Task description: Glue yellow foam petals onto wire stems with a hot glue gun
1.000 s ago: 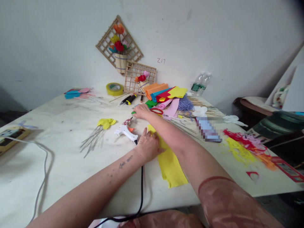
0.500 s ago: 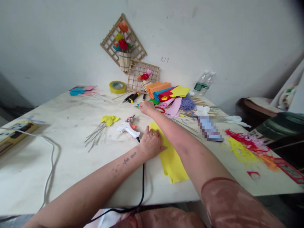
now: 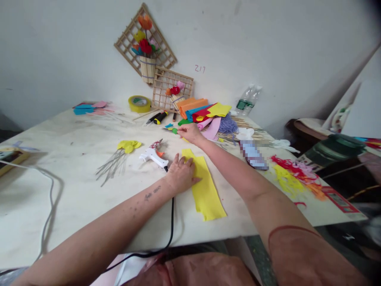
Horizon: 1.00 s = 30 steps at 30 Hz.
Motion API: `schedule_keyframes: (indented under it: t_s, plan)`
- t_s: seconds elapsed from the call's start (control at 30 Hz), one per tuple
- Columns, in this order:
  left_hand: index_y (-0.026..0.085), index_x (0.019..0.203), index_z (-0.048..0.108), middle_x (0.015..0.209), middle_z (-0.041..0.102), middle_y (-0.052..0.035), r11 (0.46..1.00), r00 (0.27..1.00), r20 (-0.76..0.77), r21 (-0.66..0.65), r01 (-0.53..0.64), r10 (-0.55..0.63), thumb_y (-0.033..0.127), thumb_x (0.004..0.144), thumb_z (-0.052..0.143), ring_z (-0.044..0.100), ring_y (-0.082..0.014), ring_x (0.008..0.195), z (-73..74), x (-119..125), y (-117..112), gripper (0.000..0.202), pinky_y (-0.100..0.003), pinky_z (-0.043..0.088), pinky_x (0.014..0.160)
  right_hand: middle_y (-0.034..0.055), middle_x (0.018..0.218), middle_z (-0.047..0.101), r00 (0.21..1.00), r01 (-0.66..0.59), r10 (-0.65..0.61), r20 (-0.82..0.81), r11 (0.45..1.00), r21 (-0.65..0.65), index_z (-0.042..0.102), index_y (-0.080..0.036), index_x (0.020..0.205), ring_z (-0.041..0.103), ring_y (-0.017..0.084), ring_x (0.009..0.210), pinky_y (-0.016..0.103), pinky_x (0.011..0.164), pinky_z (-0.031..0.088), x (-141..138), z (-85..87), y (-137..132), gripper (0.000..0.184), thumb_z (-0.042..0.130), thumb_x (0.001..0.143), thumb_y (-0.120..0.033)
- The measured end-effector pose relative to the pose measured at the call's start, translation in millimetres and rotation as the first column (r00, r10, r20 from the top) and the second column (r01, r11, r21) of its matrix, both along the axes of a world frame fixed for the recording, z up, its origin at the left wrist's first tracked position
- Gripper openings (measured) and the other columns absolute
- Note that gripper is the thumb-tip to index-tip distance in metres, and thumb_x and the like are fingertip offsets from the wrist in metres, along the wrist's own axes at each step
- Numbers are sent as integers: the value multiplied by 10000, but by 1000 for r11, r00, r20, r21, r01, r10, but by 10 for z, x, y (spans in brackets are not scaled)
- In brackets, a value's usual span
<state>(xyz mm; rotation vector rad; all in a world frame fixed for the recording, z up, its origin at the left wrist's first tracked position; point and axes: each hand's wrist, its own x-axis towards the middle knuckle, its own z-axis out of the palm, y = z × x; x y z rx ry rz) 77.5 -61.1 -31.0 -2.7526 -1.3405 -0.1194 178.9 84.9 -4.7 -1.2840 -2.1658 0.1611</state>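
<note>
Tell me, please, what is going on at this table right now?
A person is working with craft materials at a table. The left hand lies flat on a yellow felt strip, beside a white glue gun. The right hand reaches to the far side and pinches a small green piece near a pile of coloured felt. Yellow petals on wire stems lie to the left.

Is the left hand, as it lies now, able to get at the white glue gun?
Probably yes. The left hand rests on the yellow sheet, and the glue gun lies just beside it on the table with nothing between them.
</note>
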Motion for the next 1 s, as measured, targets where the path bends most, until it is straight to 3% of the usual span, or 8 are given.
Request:
schedule_keyframes:
  t_s: [0.17, 0.33, 0.6, 1.0]
  plan:
    - [171, 1114, 594, 1228, 565, -119, 999, 999, 30, 5, 44, -44, 496, 835, 424, 424, -283, 1210, 21, -31, -8, 462, -497, 187, 1069, 30, 899, 715, 994, 25, -33, 107, 997, 76, 719, -190, 916, 631, 147, 808, 227, 721, 428, 368, -135, -387, 246, 517, 820, -291]
    - [180, 1146, 568, 1222, 574, -103, 999, 999, 24, -33, 25, -24, 492, 824, 436, 487, -266, 1141, 64, -42, -28, 467, -478, 203, 1059, 50, 1022, 690, 949, -113, 61, 310, 982, 154, 701, -197, 967, 605, 154, 947, 239, 785, 404, 586, -324, -595, 271, 452, 870, -244]
    - [211, 1163, 559, 1313, 517, -78, 998, 1000, 0, -52, 29, -29, 503, 825, 404, 441, -265, 1195, 56, -58, -35, 472, -486, 193, 1053, 68, 1000, 681, 841, -228, 122, 527, 963, 142, 676, -187, 1017, 579, 161, 898, 260, 698, 361, 645, -368, -678, 310, 387, 908, -220]
    - [232, 1195, 545, 1347, 490, -62, 998, 1000, -18, -59, 15, -16, 514, 823, 391, 426, -270, 1213, 83, -65, -58, 491, -480, 191, 1050, 87, 967, 652, 760, -285, 134, 636, 948, 142, 656, -184, 1018, 538, 168, 911, 271, 698, 352, 612, -371, -664, 271, 424, 887, -134]
